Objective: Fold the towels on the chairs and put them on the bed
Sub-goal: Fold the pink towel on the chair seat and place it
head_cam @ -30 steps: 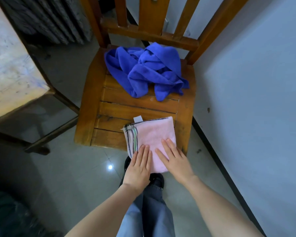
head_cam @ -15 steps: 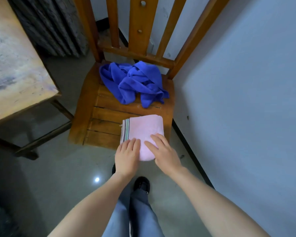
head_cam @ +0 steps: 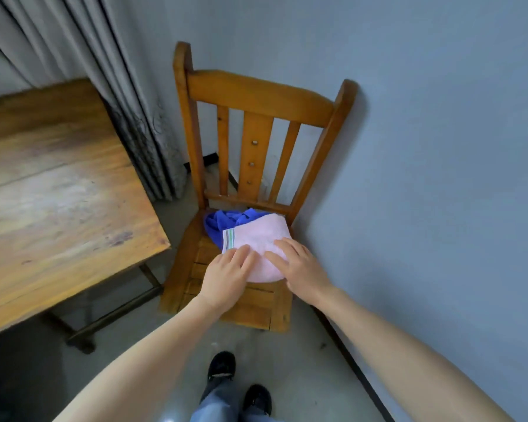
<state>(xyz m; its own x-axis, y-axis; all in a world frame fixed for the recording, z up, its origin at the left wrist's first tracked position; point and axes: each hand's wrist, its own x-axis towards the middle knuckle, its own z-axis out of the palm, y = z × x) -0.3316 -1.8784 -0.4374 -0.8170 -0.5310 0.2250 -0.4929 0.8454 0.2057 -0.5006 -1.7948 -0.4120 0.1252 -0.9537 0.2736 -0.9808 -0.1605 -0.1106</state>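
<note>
A folded pink towel (head_cam: 256, 239) with a striped edge is held between my two hands above the wooden chair (head_cam: 256, 312). My left hand (head_cam: 229, 275) grips its near left side, fingers on top. On the near right side, my right hand (head_cam: 299, 266) holds it the same way. Both thumbs are hidden under the cloth. A crumpled blue towel (head_cam: 217, 223) lies at the back of the seat, partly covered by the pink one. No bed is in view.
A wooden table (head_cam: 58, 193) stands close on the left of the chair. Grey curtains (head_cam: 104, 71) hang behind it. A blue-grey wall (head_cam: 439, 178) runs along the right. My shoes (head_cam: 221, 365) stand on the grey floor in front of the chair.
The pink towel has come up off the front of the seat in both hands. My view has risen and pulled back, so the whole chair back now shows.
</note>
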